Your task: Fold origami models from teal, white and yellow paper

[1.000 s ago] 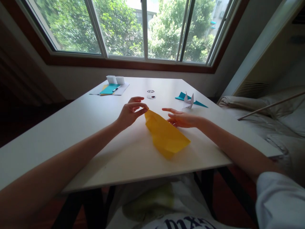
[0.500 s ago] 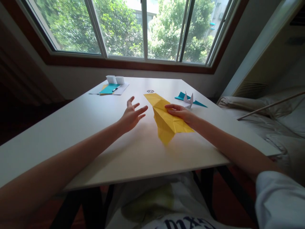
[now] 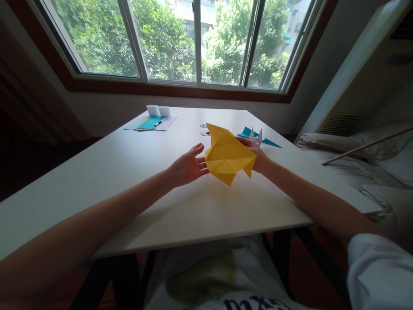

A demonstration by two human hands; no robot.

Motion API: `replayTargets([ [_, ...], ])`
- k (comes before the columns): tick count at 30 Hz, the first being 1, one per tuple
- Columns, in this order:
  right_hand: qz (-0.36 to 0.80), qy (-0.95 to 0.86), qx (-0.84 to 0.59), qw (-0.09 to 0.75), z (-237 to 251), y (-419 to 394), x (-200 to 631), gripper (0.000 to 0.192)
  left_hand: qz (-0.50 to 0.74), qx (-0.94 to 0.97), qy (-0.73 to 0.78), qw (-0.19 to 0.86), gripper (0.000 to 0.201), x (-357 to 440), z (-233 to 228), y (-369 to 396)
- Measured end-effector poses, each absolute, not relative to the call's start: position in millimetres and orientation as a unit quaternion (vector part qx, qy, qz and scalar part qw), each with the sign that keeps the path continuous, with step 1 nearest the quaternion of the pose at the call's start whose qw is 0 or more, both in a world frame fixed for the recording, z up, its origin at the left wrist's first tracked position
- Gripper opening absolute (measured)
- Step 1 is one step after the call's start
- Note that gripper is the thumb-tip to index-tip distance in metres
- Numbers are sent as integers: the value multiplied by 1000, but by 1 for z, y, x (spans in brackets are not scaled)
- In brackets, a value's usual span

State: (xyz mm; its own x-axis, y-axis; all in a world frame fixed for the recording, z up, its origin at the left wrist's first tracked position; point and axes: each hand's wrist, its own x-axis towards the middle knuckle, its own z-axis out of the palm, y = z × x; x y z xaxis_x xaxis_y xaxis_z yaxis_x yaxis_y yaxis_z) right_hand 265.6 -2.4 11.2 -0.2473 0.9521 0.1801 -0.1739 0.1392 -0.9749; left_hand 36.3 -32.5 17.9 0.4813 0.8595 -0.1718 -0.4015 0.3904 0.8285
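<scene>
White table [image 3: 135,172], right hand [image 3: 258,157] fingers grasping folded yellow paper [image 3: 227,155], left hand [image 3: 189,165] released, touching it

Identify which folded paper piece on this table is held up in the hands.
The yellow folded paper, gripped by the right hand; the teal and white ones lie untouched behind.

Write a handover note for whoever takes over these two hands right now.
Right hand: grips the folded yellow paper sheet by its right edge, lifted off the white table.
Left hand: open, palm up, fingertips at the paper's left edge.
Nearby: small white folded paper figure on teal paper behind the right hand; teal sheet with a pen far left.
Done: several creases show in the paper.
Left: the final shape is not recognisable yet.
</scene>
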Motion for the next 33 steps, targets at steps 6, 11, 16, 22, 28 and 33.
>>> replayTargets([
  [6, 591, -505, -327, 538, 10, 1, 267, 30, 492, 427, 286, 703, 61, 30, 25, -27],
  [11, 656, -474, -302, 503, 13, 0, 267, 43, 521, 425, 315, 670, 44, 27, 22, -19],
  [16, 668, -460, -305, 499, 11, 0, 267, 37, 534, 436, 332, 644, 39, 22, 14, -10],
  [22, 631, -502, -318, 499, 9, -1, 262, 28, 541, 514, 353, 565, 33, 21, 8, -7],
  [28, 442, -598, -394, 541, 8, -5, 258, 27, 517, 729, 409, 184, 22, 22, 17, -20],
  [33, 418, -641, -382, 518, 10, -11, 255, 32, 476, 793, 340, 171, 18, 25, 24, -32],
])
